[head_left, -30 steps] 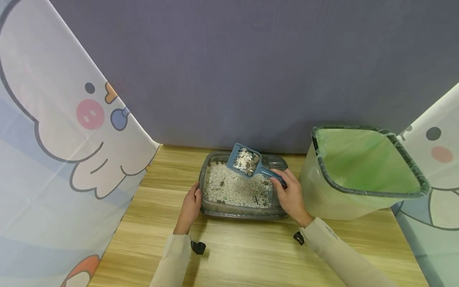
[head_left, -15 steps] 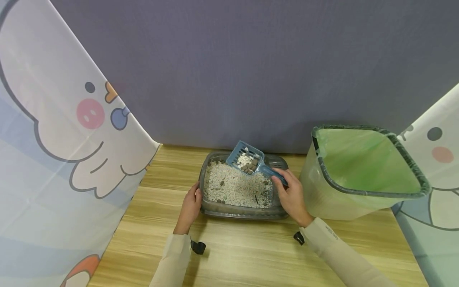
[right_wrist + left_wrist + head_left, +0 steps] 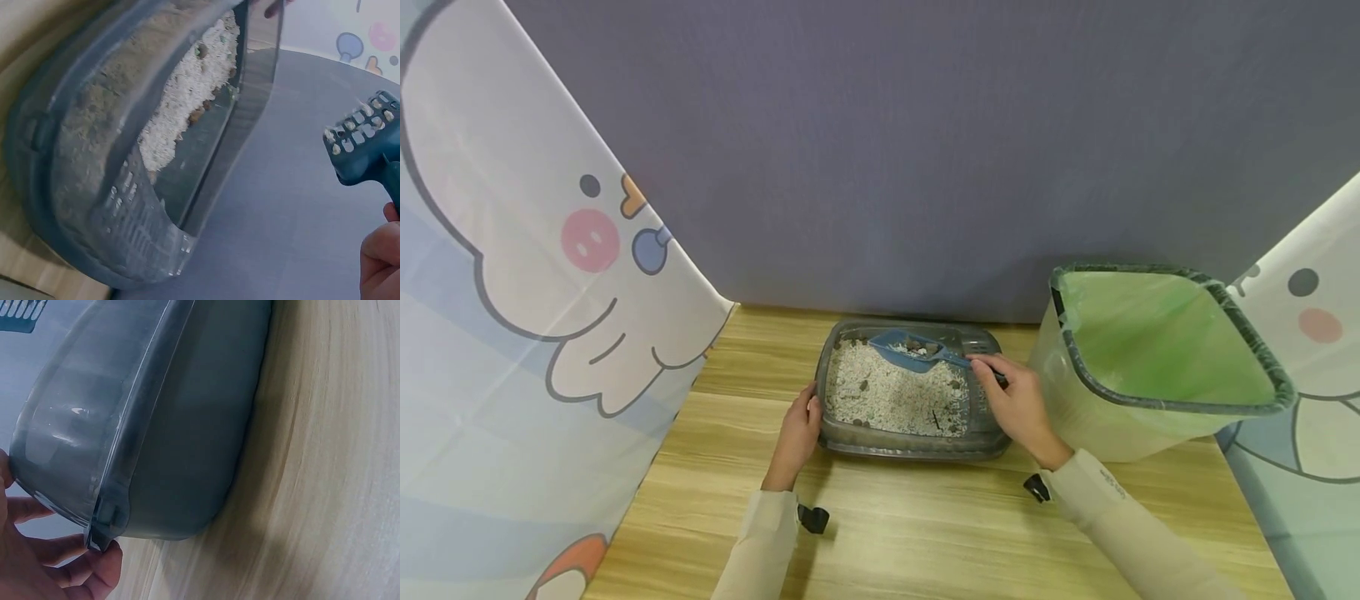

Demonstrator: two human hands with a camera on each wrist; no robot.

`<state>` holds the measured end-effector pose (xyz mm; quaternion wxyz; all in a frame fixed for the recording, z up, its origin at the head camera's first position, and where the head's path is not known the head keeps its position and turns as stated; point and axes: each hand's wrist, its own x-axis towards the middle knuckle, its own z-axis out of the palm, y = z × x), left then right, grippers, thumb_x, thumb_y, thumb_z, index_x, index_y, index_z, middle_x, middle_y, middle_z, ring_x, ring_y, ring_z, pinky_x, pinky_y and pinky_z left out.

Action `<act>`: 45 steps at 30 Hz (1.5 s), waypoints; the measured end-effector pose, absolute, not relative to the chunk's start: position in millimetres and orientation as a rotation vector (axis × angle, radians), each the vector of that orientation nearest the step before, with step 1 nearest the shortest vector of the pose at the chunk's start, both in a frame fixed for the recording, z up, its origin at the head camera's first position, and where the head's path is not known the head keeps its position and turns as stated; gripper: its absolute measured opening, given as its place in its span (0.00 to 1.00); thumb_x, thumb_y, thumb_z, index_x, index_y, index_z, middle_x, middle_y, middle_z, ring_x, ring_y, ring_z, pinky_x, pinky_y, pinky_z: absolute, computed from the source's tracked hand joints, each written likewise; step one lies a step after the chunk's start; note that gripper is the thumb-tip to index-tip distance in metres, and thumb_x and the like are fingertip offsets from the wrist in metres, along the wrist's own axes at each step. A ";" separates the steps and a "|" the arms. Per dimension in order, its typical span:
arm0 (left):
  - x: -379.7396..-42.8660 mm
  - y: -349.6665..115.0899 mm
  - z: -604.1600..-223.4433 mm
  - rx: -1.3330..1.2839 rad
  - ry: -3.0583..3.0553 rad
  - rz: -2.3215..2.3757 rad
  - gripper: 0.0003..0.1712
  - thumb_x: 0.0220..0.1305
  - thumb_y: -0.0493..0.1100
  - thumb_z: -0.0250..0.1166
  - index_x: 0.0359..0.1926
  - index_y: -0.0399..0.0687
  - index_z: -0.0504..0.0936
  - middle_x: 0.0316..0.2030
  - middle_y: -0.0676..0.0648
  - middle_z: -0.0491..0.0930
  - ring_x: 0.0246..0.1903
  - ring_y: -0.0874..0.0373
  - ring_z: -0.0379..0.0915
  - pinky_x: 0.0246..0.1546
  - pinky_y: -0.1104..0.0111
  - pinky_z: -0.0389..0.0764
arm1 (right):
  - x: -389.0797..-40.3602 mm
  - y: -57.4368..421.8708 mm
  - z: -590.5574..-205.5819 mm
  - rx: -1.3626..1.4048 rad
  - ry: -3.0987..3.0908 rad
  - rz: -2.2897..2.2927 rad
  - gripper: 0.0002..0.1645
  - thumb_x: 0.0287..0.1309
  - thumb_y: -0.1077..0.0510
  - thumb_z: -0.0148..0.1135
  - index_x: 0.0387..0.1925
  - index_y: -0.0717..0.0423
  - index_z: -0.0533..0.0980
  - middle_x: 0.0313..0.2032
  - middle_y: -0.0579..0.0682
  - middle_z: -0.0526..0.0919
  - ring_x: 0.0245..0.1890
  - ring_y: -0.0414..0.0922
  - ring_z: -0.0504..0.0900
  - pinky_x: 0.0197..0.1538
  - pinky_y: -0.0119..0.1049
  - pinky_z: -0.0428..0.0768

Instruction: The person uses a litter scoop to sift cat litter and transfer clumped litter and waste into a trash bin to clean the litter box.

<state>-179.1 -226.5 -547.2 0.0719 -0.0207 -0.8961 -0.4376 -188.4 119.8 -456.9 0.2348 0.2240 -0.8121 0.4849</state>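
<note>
A grey litter box [image 3: 910, 450] holds pale litter [image 3: 887, 387] with a few brown clumps in it. At its left edge my left hand [image 3: 796, 437] grips the rim; the left wrist view has the fingers [image 3: 56, 550] curled at the rim's corner. My right hand [image 3: 1018, 408] holds a blue slotted litter scoop [image 3: 910, 363] by the handle. The scoop's head is over the back of the box, tilted, carrying brown clumps [image 3: 916, 342] and some pale litter. In the right wrist view the scoop [image 3: 369, 150] appears apart from the box, with bits of litter in its slots.
A tall translucent bin [image 3: 1097, 425] with a green liner [image 3: 1172, 342] stands right of the box, close to my right hand. A grey panel [image 3: 880, 167] rises behind the wooden tabletop [image 3: 910, 533]. Printed cartoon cloths flank both sides.
The scoop's head has dropped and tilted, so it looks flatter, with less pale litter on it. My right hand has shifted slightly right. The left hand stays at the rim.
</note>
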 end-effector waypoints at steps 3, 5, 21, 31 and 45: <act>-179.4 -226.6 -547.3 -0.064 -2.687 -1.309 0.26 0.76 0.44 0.43 0.66 0.30 0.62 0.59 0.28 0.66 0.58 0.34 0.62 0.55 0.45 0.65 | -187.0 121.4 -451.3 0.603 -2.230 1.288 0.13 0.62 0.66 0.58 0.47 0.58 0.81 0.26 0.47 0.77 0.12 0.35 0.61 0.17 0.28 0.64; -179.9 -226.6 -547.7 -0.064 -2.685 -1.308 0.26 0.76 0.44 0.43 0.66 0.30 0.62 0.59 0.28 0.66 0.58 0.34 0.63 0.55 0.46 0.66 | -185.9 122.4 -448.4 0.599 -2.221 1.268 0.14 0.61 0.66 0.60 0.49 0.58 0.80 0.27 0.46 0.75 0.14 0.35 0.62 0.18 0.28 0.64; -178.1 -228.1 -551.5 -0.065 -2.679 -1.319 0.26 0.76 0.45 0.42 0.66 0.31 0.62 0.59 0.28 0.67 0.57 0.33 0.64 0.53 0.44 0.67 | -168.9 124.4 -420.4 0.550 -2.083 1.213 0.20 0.55 0.70 0.63 0.51 0.59 0.79 0.29 0.48 0.74 0.18 0.35 0.62 0.19 0.25 0.62; -177.7 -228.2 -552.1 -0.067 -2.682 -1.336 0.27 0.76 0.46 0.42 0.67 0.32 0.61 0.59 0.28 0.66 0.57 0.34 0.64 0.52 0.45 0.69 | -150.7 150.4 -380.7 0.426 -1.997 1.197 0.17 0.56 0.73 0.61 0.48 0.63 0.80 0.27 0.49 0.74 0.16 0.32 0.63 0.18 0.23 0.62; -179.3 -229.5 -551.7 -0.044 -2.706 -1.359 0.27 0.76 0.47 0.41 0.67 0.33 0.60 0.60 0.28 0.65 0.57 0.35 0.65 0.52 0.45 0.69 | -109.1 252.9 -357.3 -0.130 -1.877 0.881 0.14 0.59 0.64 0.63 0.47 0.64 0.81 0.28 0.27 0.68 0.24 0.25 0.64 0.29 0.15 0.62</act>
